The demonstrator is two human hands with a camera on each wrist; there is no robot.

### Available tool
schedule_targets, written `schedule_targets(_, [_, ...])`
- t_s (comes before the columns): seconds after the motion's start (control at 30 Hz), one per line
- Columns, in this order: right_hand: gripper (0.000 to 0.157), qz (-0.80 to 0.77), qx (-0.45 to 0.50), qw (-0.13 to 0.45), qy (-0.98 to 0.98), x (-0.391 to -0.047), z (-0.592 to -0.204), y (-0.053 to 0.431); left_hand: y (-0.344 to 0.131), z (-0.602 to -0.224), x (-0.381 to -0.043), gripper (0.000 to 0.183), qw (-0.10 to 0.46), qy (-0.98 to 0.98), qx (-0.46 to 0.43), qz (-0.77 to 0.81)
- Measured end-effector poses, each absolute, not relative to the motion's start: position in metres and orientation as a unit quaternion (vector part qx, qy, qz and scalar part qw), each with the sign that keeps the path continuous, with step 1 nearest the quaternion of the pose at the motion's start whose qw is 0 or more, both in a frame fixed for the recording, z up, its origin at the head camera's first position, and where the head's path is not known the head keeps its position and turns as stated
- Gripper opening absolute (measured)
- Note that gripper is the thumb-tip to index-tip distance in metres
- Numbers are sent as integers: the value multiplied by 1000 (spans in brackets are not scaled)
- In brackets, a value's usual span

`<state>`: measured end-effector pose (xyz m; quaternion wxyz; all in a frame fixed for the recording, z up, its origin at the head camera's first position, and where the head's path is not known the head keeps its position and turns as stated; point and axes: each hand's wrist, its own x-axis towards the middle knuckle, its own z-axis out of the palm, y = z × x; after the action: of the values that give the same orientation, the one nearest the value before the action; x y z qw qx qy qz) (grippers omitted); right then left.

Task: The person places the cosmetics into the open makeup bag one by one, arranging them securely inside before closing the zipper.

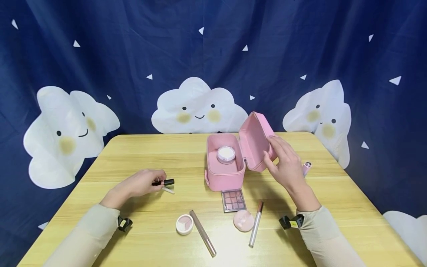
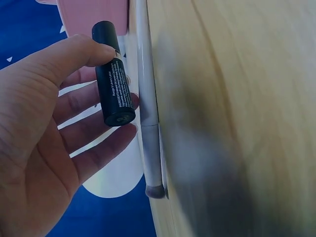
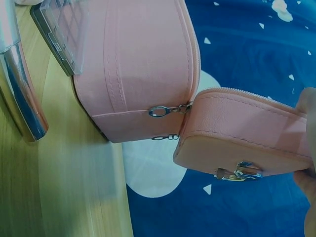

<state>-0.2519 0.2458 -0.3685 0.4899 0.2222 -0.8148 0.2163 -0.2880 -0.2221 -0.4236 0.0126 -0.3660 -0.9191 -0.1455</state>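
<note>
My left hand pinches a black lipstick tube between thumb and fingers, just above the table on the left. Beneath it lies a pale makeup brush, mostly hidden by the hand in the head view. The pink makeup case stands at the back middle, and its lid is swung out to the right. My right hand grips the rim of that lid, with the thumb on the inner side. Inside the case sits a round white compact.
In front of the case lie an eyeshadow palette, a pink powder puff and a lip gloss tube. A round three-part pan and a slim rose-gold pen lie nearer. A small pink tube is behind my right hand.
</note>
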Motion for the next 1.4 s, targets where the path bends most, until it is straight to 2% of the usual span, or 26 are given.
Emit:
schedule_targets(0.97, [44,226,229,485,-813,-252,-366,247,-214,-423,-299,12,17,-916,-374,-143])
schedule_targets(1.1, [43,234,230,490,-807,-252,-366,246,-209,-424,-306,12,31,-918,-368,-141])
schedule_targets(1.27, [43,228,230,487,-811,-251,-366,246,-202,-430,-321,29,31,-926,-355,-127])
schedule_targets(1.4, [43,220,228,482,-817,-251,-368,247,-193,-433,-333,20,9,-926,-361,-110])
